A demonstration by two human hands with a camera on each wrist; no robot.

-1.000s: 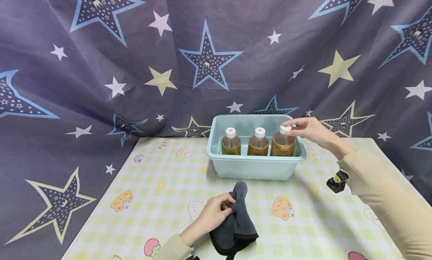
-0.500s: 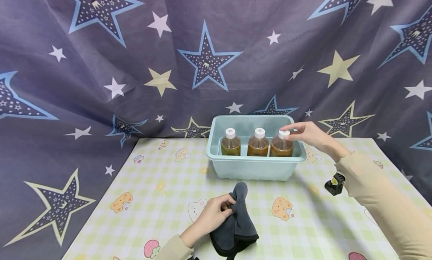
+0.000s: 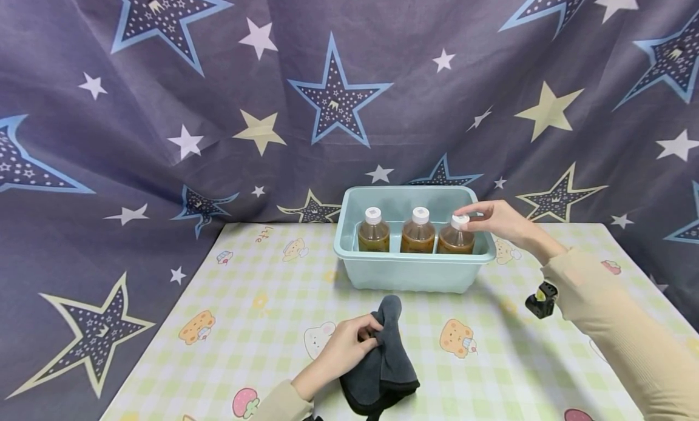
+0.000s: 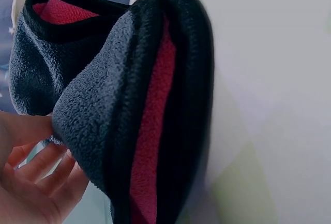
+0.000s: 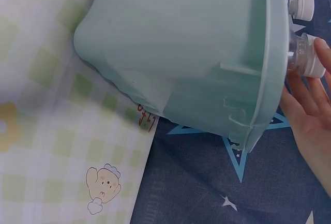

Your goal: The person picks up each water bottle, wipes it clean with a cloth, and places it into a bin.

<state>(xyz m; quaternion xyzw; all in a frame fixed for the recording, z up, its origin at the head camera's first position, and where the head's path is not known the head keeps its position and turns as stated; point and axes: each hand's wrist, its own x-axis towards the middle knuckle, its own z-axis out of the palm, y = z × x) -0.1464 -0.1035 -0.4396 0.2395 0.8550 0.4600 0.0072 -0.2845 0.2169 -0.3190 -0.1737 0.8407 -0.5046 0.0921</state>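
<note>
My left hand point(image 3: 344, 343) pinches a dark grey towel point(image 3: 377, 369) bunched up over the table. In the left wrist view, the towel point(image 4: 98, 94) shows plush grey cloth, black edging and a red inner side. Beyond it, a pale blue plastic tub point(image 3: 409, 274) holds three clear bottles with white caps and brownish contents: a left bottle point(image 3: 374, 238), a middle bottle point(image 3: 418, 236) and a right bottle point(image 3: 454, 242), all upright. Thumb and fingers of my right hand point(image 3: 499, 219) hold the right bottle's white cap point(image 5: 314, 58). The tub's front wall hides the bottles' lower parts.
A tablecloth point(image 3: 246, 324) with pale green checks and cartoon prints covers the table. Close behind the tub hangs a dark curtain point(image 3: 229, 136) with stars. A small black device point(image 3: 542, 299) hangs beneath the right sleeve.
My right hand has lowered the right bottle a little deeper into the tub and slightly left. During the last half second it has barely moved. My left hand and the towel stay put.
</note>
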